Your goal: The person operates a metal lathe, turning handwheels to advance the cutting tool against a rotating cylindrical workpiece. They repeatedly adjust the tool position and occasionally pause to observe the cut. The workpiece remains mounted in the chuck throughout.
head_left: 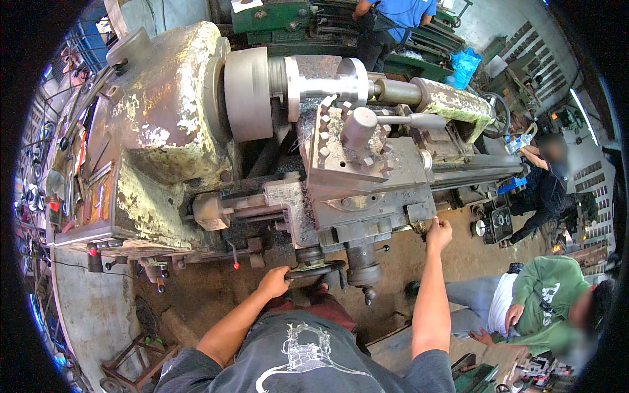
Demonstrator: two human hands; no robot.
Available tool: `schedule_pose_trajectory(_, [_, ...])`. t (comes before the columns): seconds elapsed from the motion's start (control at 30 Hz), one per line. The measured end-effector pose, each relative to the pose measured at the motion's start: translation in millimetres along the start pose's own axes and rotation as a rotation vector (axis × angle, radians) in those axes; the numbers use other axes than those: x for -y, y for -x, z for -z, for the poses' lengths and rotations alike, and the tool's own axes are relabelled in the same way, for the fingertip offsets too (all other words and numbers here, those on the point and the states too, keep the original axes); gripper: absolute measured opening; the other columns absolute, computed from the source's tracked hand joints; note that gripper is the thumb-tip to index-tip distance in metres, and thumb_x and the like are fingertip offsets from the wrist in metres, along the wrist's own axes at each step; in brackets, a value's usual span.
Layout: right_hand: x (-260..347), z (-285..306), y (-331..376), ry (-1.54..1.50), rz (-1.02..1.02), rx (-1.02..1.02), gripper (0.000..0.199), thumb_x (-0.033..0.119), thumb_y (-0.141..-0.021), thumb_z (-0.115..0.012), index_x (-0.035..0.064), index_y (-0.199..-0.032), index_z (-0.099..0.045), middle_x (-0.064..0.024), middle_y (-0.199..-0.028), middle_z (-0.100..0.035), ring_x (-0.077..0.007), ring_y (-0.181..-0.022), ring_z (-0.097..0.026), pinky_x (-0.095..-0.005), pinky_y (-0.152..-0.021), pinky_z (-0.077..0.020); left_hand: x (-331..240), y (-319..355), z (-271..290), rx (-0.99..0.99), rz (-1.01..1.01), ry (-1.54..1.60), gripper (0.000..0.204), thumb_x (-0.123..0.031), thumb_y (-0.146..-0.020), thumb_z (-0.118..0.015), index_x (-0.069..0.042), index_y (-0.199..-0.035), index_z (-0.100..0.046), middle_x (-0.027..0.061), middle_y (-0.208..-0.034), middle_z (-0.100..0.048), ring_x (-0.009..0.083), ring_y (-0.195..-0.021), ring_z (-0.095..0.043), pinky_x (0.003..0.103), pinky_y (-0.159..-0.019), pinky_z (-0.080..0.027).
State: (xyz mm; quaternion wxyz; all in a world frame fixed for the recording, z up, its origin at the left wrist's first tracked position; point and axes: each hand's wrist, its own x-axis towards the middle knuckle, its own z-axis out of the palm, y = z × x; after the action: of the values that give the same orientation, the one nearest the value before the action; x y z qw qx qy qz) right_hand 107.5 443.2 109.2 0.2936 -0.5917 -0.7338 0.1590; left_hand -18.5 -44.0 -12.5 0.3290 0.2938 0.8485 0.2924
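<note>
A large worn metal lathe stands before me. My left hand (274, 283) is closed on the left rim of a dark handwheel (317, 269) at the front of the carriage. My right hand (439, 234) makes a fist beside the carriage's right end; whatever its fingers hold there is hidden. Between the grey chuck (249, 93) and the tailstock (452, 103) sits a shiny spool-shaped metal workpiece (325, 88). Nearer me, the tool post (360, 128) carries a handle (419, 120) pointing right. A crank with a ball end (367, 278) hangs right of the handwheel.
Tools lie on the headstock's left tray (98, 196). A red-tipped lever (234, 255) juts out below the bed. At right, a person in green (547, 295) sits close by, and another in dark clothes (547, 183) stands farther off. A person in blue (400, 19) works behind.
</note>
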Motion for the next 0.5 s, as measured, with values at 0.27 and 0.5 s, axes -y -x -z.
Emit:
schedule_pose_trajectory(0.27, [5.9, 4.7, 1.5, -0.052, -0.038, 0.029, 0.03, 0.029, -0.086, -0.071, -0.0014, -0.084, -0.07, -0.0224, -0.078, -0.07, -0.0399, -0.077, -0.068, -0.0469, -0.073, -0.0517, -5.5, 3.0, -0.4, -0.026, 0.033, 0.044, 0.036, -0.016, -0.085, -0.067, -0.001, -0.117, -0.06, 0.0217, -0.119, -0.064, 0.0407, -0.115, -0.058, 0.048, -0.096, -0.048])
schedule_pose_trajectory(0.5, [8.0, 3.8, 0.9, -0.014, 0.005, 0.024, 0.03, 0.028, -0.087, -0.07, -0.0011, -0.083, -0.07, -0.0205, -0.075, -0.07, -0.0379, -0.074, -0.068, -0.0464, -0.071, -0.0516, -6.7, 2.5, -5.2, -0.004, 0.154, 0.069, 0.036, -0.014, -0.084, -0.068, -0.004, -0.117, -0.055, 0.0228, -0.114, -0.064, 0.0427, -0.111, -0.059, 0.049, -0.093, -0.048])
